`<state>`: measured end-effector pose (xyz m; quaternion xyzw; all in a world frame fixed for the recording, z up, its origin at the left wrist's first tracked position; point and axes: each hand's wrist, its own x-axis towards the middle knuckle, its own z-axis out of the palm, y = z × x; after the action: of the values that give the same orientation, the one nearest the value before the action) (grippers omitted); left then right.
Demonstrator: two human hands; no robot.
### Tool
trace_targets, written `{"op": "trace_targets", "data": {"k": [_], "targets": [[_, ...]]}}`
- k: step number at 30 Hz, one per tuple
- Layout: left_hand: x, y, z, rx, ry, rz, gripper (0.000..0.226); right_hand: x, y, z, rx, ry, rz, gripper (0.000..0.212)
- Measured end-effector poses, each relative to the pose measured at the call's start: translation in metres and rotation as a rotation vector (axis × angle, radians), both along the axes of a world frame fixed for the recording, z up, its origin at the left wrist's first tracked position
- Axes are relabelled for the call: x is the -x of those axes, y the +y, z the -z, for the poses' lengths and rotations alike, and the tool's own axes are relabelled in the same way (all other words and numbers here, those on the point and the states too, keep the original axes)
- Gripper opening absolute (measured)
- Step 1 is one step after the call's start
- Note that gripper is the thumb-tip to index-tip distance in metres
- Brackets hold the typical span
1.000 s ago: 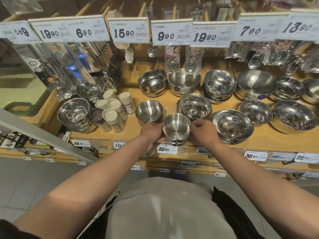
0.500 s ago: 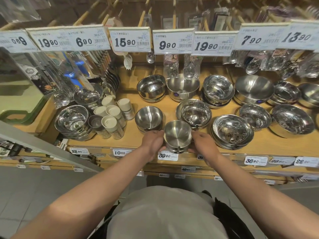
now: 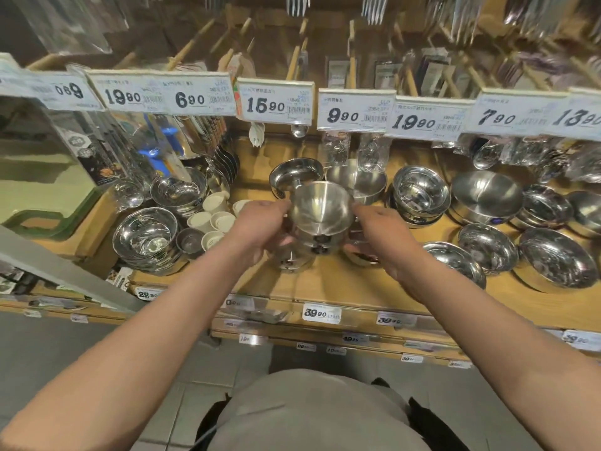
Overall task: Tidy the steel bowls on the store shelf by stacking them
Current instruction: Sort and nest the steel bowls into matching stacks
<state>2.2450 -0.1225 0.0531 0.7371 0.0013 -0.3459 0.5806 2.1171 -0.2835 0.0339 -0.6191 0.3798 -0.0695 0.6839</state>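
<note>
While both hands clasp small stack of steel bowls [image 3: 320,219] above shelf [image 3: 341,281], left hand [image 3: 260,229] curls round one flank, right hand [image 3: 379,234] round other, fingers at rim and beneath base. Stack sits between palms, upright, over single bowl [image 3: 294,260] on shelf. Polished steel likely light, rigid, slippery; rim-and-base hold looks safest. Taller bowl stacks [image 3: 419,198] stand beside, price tags [image 3: 354,109] overhead.

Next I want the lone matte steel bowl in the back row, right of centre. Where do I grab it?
Take the matte steel bowl by its rim, coming from above and in front: it sits upright, mouth open, nothing nested inside, and its smooth curved wall offers little to pinch.
</note>
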Motion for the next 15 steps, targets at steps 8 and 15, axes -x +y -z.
{"op": "trace_targets", "data": {"k": [8,15], "targets": [[-0.038,0.014,0.012,-0.061,0.025,-0.066,0.021,-0.060,0.011,0.020,0.030,0.059,-0.071,0.043],[-0.049,0.019,0.037,-0.066,0.061,-0.117,0.021,-0.071,0.012,0.037,0.055,0.092,-0.109,0.091]]}}
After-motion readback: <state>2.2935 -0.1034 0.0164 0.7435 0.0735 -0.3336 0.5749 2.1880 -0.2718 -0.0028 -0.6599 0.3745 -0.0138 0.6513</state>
